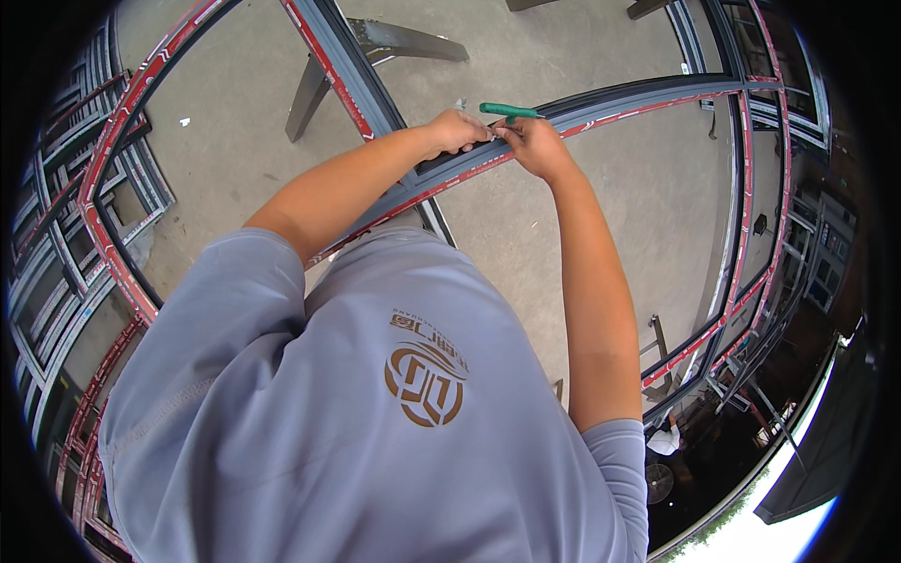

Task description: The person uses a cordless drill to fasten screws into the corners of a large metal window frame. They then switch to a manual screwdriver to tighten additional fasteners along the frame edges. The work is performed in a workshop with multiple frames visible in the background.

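A dark grey metal frame bar with red-and-white protective tape along its edge runs across in front of my body. Both of my hands meet over this bar, close to the joint with a crossing bar. My left hand is closed, its thumb and fingertips pinched together at the bar; what they hold is too small to make out. My right hand is closed too, with a slim green stick-like handle lying across its fingers and pointing left. The tool's working end is hidden. The fingertips of both hands nearly touch.
Brown metal trestle legs stand below the frame on the concrete floor. Stacked frames lie at the far left. More taped bars form the right side. A person in a white top and a round fan are at the lower right.
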A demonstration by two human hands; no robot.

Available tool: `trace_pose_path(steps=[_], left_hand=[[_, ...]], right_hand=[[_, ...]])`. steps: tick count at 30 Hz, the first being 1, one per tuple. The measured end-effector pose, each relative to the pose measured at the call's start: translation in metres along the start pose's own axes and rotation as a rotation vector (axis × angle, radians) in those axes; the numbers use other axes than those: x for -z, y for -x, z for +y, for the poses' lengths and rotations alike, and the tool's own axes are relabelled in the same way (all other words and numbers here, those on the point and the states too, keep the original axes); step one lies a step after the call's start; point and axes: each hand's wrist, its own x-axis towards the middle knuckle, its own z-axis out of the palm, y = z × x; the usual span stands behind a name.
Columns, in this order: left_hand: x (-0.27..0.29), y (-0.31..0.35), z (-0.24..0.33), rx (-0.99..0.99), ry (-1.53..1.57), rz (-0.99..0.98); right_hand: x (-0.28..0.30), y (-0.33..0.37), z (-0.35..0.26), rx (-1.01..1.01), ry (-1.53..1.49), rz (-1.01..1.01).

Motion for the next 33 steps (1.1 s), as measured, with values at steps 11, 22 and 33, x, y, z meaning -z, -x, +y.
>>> trace_pose_path(steps=[11, 22, 33], left_hand=[[0.015, -0.002, 0.005, 0.032, -0.098, -0.128], [0.018, 0.003, 0.010, 0.079, 0.013, -0.200], [0.013, 0.002, -0.001, -0.055, -0.055, -0.124]], right_hand=[[0.004, -0.016, -0.007, 0.056, 0.113, -0.087], [0.006, -0.009, -0.004, 0.087, 0.106, -0.050], [-0.018, 0.013, -0.004, 0.154, 0.109, 0.260]])
